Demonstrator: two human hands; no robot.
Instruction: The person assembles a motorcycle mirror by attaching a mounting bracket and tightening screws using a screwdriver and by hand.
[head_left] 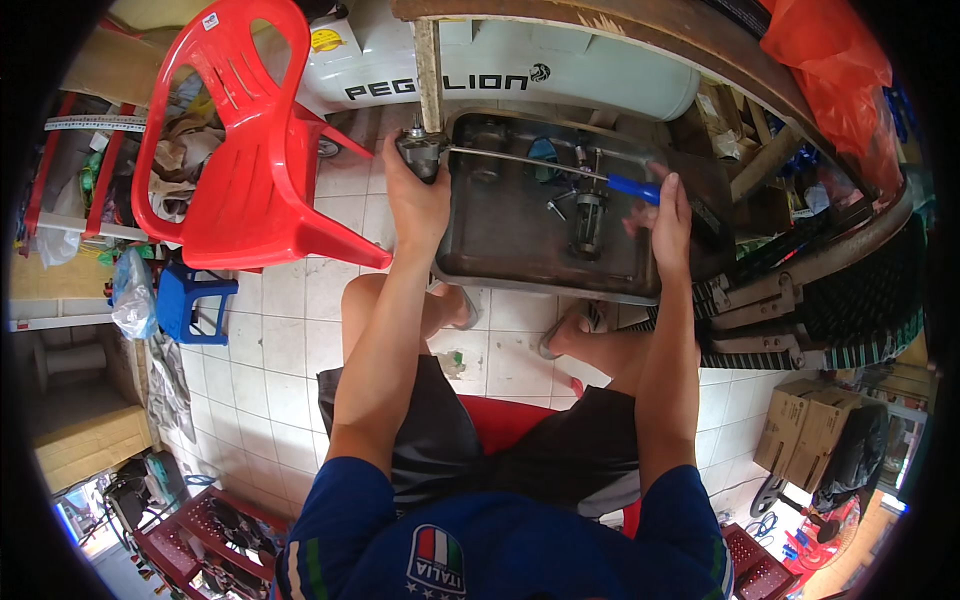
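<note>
My left hand (418,205) is closed round a dark metal housing (423,155) with a short shaft sticking up from it, above the left side of a dark tray (475,262). A long screwdriver (632,188) with a blue handle lies almost level across the tray, its tip against the housing. At the handle's end is my right hand (672,230), its fingers curled about it and partly blurred. Beneath the shaft, the tray holds a cylindrical metal part (590,225), a few small bolts (557,206), a blue piece (543,152) and a round dark part (488,135).
A red plastic chair (245,190) stands to the left, with a small blue stool (200,303) below it. Behind the tray lies a white tank (600,70) under a wooden bench edge (610,22). Dark ribbed parts (850,290) crowd the right; cardboard boxes (810,430) sit lower.
</note>
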